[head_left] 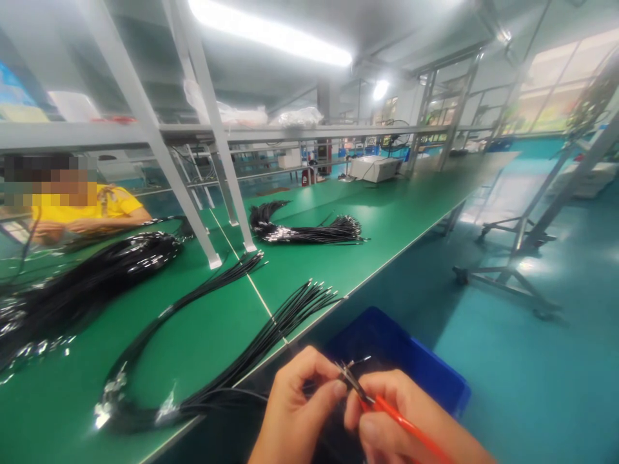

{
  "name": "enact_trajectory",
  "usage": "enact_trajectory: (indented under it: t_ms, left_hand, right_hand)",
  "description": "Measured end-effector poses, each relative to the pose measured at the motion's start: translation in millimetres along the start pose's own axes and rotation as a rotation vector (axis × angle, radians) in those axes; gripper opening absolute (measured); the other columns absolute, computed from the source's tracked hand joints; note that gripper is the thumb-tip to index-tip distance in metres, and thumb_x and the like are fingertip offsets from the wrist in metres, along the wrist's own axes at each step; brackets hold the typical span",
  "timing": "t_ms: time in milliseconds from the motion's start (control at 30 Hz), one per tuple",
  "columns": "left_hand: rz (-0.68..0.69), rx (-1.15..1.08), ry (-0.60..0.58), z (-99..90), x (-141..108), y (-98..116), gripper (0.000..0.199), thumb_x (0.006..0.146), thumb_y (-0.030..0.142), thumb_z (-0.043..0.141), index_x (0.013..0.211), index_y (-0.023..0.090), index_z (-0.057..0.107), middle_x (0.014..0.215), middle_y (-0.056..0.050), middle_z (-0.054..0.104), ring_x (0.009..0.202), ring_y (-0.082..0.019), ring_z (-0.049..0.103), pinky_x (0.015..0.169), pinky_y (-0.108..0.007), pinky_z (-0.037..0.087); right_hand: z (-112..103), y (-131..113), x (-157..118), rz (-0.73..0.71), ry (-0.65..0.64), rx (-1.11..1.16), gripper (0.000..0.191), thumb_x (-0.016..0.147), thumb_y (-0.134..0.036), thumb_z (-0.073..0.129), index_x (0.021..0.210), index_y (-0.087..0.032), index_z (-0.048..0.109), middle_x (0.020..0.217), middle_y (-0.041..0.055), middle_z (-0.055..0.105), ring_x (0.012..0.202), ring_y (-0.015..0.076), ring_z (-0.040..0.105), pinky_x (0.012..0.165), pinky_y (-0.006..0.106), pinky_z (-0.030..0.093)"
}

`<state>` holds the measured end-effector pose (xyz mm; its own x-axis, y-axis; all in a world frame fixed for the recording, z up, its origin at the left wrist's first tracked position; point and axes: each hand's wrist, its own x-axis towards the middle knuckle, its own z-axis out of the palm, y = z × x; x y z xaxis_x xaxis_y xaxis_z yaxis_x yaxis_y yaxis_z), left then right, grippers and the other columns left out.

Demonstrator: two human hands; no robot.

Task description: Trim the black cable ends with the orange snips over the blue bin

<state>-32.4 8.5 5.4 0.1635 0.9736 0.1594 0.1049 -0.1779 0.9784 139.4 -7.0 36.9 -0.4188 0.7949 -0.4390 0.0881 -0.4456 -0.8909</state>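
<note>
Near the bottom centre, my left hand (pixel 302 403) pinches the end of a thin black cable between thumb and forefinger. My right hand (pixel 401 415) is closed around a red-handled cutting tool (pixel 403 422), whose metal jaws are at the cable end, by my left fingertips. To the left, a curved bundle of black cables (pixel 138 345) with silvery tips lies on the green table (pixel 207 328). Its other end (pixel 300 309) fans out near the table's edge, and a cable runs from the bundle towards my left hand.
A blue bin (pixel 435 374) stands below the table edge, behind my hands. More black cable bundles lie at the left (pixel 97 277) and farther back (pixel 314 232). Grey shelf posts (pixel 217 129) rise from the table. A person in yellow (pixel 116 203) sits at far left. A wheeled metal frame (pixel 512 270) stands right.
</note>
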Motion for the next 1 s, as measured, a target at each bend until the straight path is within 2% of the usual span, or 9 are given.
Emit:
enact_trajectory:
  t_ms: [133, 300, 367, 433, 500, 567, 700, 867, 1000]
  left_hand:
    - [0.008, 0.008, 0.005, 0.7, 0, -2, 0.009, 0.076, 0.020, 0.065, 0.067, 0.018, 0.062, 0.066, 0.002, 0.058, 0.066, -0.014, 0.051, 0.064, -0.023, 0.040]
    - [-0.019, -0.004, 0.010, -0.6, 2, -8, 0.010, 0.076, 0.023, 0.065, 0.067, 0.018, 0.062, 0.065, 0.002, 0.057, 0.066, -0.015, 0.050, 0.064, -0.023, 0.039]
    - [-0.045, -0.031, 0.015, -1.6, 3, -9, 0.010, 0.075, 0.024, 0.066, 0.068, 0.017, 0.064, 0.065, 0.001, 0.057, 0.066, -0.015, 0.050, 0.063, -0.023, 0.039]
    - [-0.103, -0.104, 0.004, -2.1, 5, -10, 0.011, 0.074, 0.026, 0.068, 0.068, 0.017, 0.065, 0.065, 0.001, 0.058, 0.062, -0.013, 0.048, 0.060, -0.023, 0.037]
    - [-0.171, -0.226, -0.006, -1.7, 7, -10, 0.015, 0.071, 0.030, 0.070, 0.068, 0.017, 0.066, 0.063, 0.002, 0.058, 0.059, -0.012, 0.046, 0.057, -0.021, 0.036]
    - [-0.216, -0.349, -0.009, -0.7, 9, -10, 0.017, 0.069, 0.033, 0.072, 0.068, 0.017, 0.066, 0.061, 0.002, 0.058, 0.057, -0.011, 0.045, 0.055, -0.021, 0.034]
    - [-0.250, -0.464, -0.025, 1.5, 10, -9, 0.018, 0.069, 0.032, 0.072, 0.066, 0.015, 0.066, 0.059, 0.001, 0.058, 0.057, -0.011, 0.045, 0.057, -0.021, 0.035]
    - [-0.250, -0.454, -0.091, 5.4, 8, -11, 0.021, 0.068, 0.033, 0.074, 0.066, 0.015, 0.064, 0.062, 0.001, 0.059, 0.057, -0.010, 0.045, 0.055, -0.021, 0.034]
    - [-0.237, -0.407, -0.121, 8.4, 7, -12, 0.025, 0.070, 0.035, 0.073, 0.063, 0.016, 0.060, 0.058, 0.003, 0.054, 0.055, -0.010, 0.041, 0.053, -0.020, 0.032]
  right_hand:
    - [-2, -6, 10, 0.048, -0.132, -0.087, 0.031, 0.060, -0.046, 0.062, 0.074, -0.019, 0.058, 0.053, -0.0027, 0.053, 0.040, 0.0086, 0.041, 0.038, 0.020, 0.029]
    - [-6, 4, 18, -0.017, -0.055, -0.228, 0.011, 0.062, -0.026, 0.061, 0.064, -0.019, 0.052, 0.048, -0.0074, 0.045, 0.042, 0.0069, 0.039, 0.041, 0.018, 0.028]
    - [-11, 12, 19, -0.089, -0.099, -0.200, 0.020, 0.061, -0.030, 0.069, 0.065, -0.019, 0.053, 0.048, -0.0086, 0.042, 0.044, 0.0062, 0.034, 0.042, 0.019, 0.025]
    - [-16, 19, 19, -0.179, -0.115, -0.134, 0.036, 0.057, -0.044, 0.076, 0.071, -0.018, 0.055, 0.052, -0.0082, 0.042, 0.047, 0.0064, 0.030, 0.044, 0.021, 0.023]
    - [-20, 23, 19, -0.261, -0.049, -0.060, 0.048, 0.055, -0.058, 0.074, 0.075, -0.019, 0.054, 0.056, -0.0073, 0.043, 0.049, 0.0071, 0.029, 0.045, 0.022, 0.022]
    - [-22, 23, 18, -0.325, 0.043, 0.004, 0.049, 0.059, -0.063, 0.070, 0.075, -0.020, 0.053, 0.057, -0.0070, 0.042, 0.049, 0.0074, 0.028, 0.045, 0.023, 0.021]
    - [-15, 17, 18, -0.341, 0.185, 0.119, 0.038, 0.065, -0.053, 0.070, 0.074, -0.020, 0.055, 0.053, -0.0067, 0.046, 0.046, 0.0075, 0.033, 0.044, 0.022, 0.021]
    - [5, 9, 25, -0.376, 0.411, 0.311, 0.030, 0.059, -0.035, 0.076, 0.080, -0.020, 0.061, 0.065, -0.0021, 0.060, 0.052, 0.0103, 0.046, 0.050, 0.022, 0.035]
    - [20, 8, 32, -0.401, 0.421, 0.426, 0.026, 0.063, -0.033, 0.075, 0.080, -0.021, 0.060, 0.064, -0.0034, 0.057, 0.055, 0.0115, 0.049, 0.053, 0.023, 0.039]
